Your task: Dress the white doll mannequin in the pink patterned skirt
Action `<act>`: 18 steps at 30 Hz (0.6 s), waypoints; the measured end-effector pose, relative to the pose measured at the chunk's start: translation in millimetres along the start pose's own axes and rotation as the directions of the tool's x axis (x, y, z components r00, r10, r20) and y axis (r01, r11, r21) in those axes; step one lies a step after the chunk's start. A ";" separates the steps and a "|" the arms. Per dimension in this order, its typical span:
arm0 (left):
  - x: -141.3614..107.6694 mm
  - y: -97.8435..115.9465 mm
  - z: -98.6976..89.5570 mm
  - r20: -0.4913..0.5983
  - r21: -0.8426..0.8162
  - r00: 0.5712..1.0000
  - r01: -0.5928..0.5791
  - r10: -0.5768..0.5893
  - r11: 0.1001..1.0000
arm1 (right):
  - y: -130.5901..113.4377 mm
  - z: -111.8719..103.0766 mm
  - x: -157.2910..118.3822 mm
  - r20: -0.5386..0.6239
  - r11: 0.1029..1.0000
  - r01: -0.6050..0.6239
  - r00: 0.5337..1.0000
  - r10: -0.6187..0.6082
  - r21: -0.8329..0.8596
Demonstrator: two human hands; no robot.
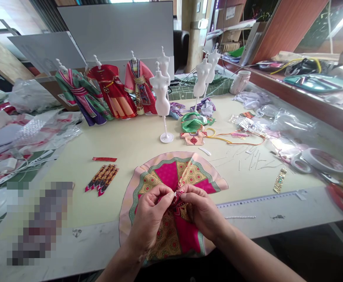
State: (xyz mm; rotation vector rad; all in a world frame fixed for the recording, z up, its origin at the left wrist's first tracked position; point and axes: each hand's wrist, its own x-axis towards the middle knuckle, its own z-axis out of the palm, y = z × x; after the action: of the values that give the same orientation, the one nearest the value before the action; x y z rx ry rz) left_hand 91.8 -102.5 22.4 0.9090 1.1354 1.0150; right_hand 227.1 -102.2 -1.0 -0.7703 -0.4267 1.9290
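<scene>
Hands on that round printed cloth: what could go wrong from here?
The small white piece pinched at the fingertips might slip and drop into the folds of the round pink-and-green printed cloth. The left hand and right hand hold it gathered, so the gathers could spring loose if either lets go.

Head view down onto hands (149, 221)
</scene>
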 end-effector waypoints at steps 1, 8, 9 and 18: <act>0.1 -0.5 -0.2 -0.002 0.013 1.000 -0.006 0.006 1.000 | 0.5 -0.6 -0.1 0.009 1.000 0.002 1.000 -0.002 -0.008; -5.1 2.9 1.3 -0.008 0.418 0.976 -0.195 0.218 0.887 | -3.2 -1.1 -3.2 0.030 0.978 0.010 1.000 -0.003 -0.210; -6.4 4.0 2.3 -0.005 0.483 0.962 -0.237 0.273 0.843 | -5.1 -0.2 -3.9 0.027 0.967 0.027 0.999 -0.021 -0.252; -11.9 0.8 7.7 0.178 0.801 0.670 -0.524 0.720 0.290 | -15.3 9.5 -10.6 0.042 0.902 0.100 0.995 -0.091 -0.419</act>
State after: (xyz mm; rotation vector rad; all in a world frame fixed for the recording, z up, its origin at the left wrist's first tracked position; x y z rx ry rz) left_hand 97.9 -114.1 27.9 2.2088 1.5038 1.2448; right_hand 234.3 -104.3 18.6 -0.9844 -0.8994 1.7733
